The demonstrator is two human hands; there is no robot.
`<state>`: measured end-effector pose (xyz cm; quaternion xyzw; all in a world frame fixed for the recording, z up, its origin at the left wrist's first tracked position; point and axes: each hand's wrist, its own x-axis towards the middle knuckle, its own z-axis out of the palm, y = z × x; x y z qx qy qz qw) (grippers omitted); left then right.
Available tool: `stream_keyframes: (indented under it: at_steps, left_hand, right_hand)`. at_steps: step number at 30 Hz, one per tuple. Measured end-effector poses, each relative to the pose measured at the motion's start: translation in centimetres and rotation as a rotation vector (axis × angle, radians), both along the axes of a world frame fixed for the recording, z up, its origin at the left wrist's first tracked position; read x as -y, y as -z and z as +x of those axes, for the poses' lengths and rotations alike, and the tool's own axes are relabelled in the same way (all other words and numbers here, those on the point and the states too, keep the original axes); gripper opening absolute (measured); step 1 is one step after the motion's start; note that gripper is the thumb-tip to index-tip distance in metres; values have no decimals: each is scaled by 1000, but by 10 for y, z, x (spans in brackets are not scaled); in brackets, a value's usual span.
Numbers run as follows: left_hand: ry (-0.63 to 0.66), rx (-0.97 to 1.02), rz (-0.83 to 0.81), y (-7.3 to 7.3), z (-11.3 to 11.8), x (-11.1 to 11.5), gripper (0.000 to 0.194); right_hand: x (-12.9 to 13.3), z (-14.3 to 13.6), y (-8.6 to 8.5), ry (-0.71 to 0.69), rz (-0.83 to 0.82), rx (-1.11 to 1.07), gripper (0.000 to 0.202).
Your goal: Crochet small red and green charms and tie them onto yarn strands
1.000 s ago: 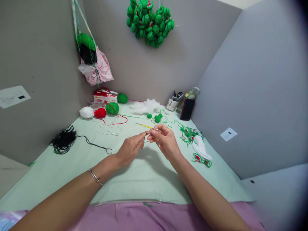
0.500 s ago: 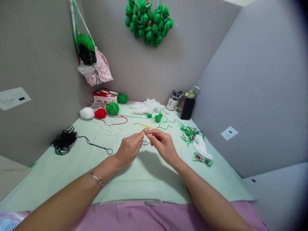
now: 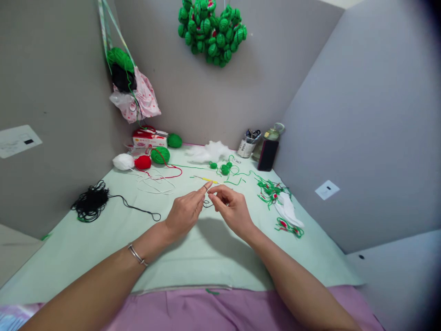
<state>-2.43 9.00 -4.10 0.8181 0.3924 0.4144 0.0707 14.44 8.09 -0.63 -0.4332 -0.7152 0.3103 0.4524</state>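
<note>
My left hand (image 3: 184,214) and my right hand (image 3: 232,209) meet over the middle of the table. A dark strand loops round a finger of my left hand, whose fingers are pressed together on it. My right hand's thumb and forefinger pinch close to the left fingertips, on something too small to make out. Below and between the hands curls black yarn (image 3: 207,203). Just beyond the fingertips is a yellow crochet hook (image 3: 209,180), lying on the pale green cloth (image 3: 193,262).
Black yarn (image 3: 91,201) lies left. White (image 3: 123,162), red (image 3: 143,162) and green balls (image 3: 160,155) sit back left. White stuffing (image 3: 210,151), a pen cup (image 3: 246,146) and a phone (image 3: 268,155) stand behind; green pieces (image 3: 272,189) lie right. Green crocheted balls (image 3: 213,37) hang above.
The right forefinger and thumb have shifted slightly at the left fingertips. The whole view has moved a little; the objects on the table lie as before.
</note>
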Motion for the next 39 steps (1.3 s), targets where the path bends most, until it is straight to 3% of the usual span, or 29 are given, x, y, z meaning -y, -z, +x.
stream_keyframes:
  at_steps: [14,39]
  left_hand:
    - [-40,-68,-12,6,1,-2,46]
    - [-67,-135,-77,2,3,2,45]
  right_hand:
    - [-2,0,0,-15,-45,16,18]
    - [-11,3,6,25,99,201,13]
